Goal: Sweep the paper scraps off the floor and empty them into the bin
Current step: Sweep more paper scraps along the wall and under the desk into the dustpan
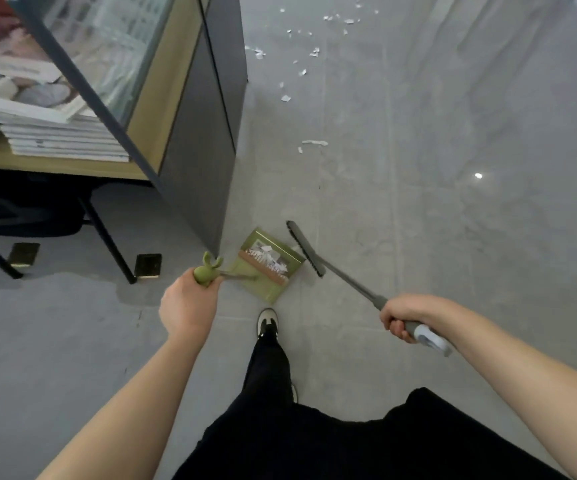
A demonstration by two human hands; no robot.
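your left hand (pixel 185 304) grips the green dustpan (pixel 268 265) handle, right hand (pixel 401 317) wrapped round the grey broom (pixel 346 277), scraps (pixel 273 259) sitting in the pan.

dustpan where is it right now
In the head view the dustpan sits on the floor at centre, beside the cabinet corner, with the broom head just right of it and the left hand holding its handle.

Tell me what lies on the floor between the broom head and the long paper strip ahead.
Bare grey floor separates the broom head from the long paper strip, per the head view.
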